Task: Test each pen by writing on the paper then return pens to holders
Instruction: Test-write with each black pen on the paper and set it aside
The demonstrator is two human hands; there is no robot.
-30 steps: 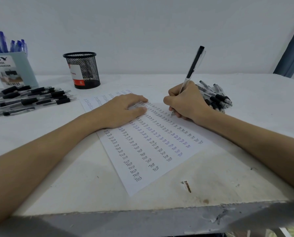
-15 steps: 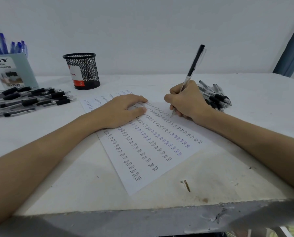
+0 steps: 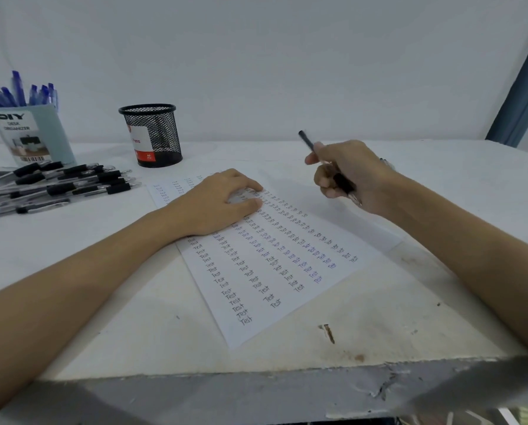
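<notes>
From the head view, the paper [image 3: 275, 265] lies on the bench [image 3: 440, 185], already filled with rows of the word "Test", so the testing looks well along. The left hand [image 3: 216, 204] rests flat on the sheet with its fingers straight. The right hand [image 3: 348, 176] has its grip curled round a black pen [image 3: 342, 180], held clear above the paper. A row of black pens [image 3: 60, 188] lies loose at the left, and the mesh holder [image 3: 150, 134] looks empty (so returning seems mostly undone). Blue pens [image 3: 17, 93] stand in the blue organizer [image 3: 32, 134]. The pen's tip is blurred, and whatever lies behind the right hand is hidden.
</notes>
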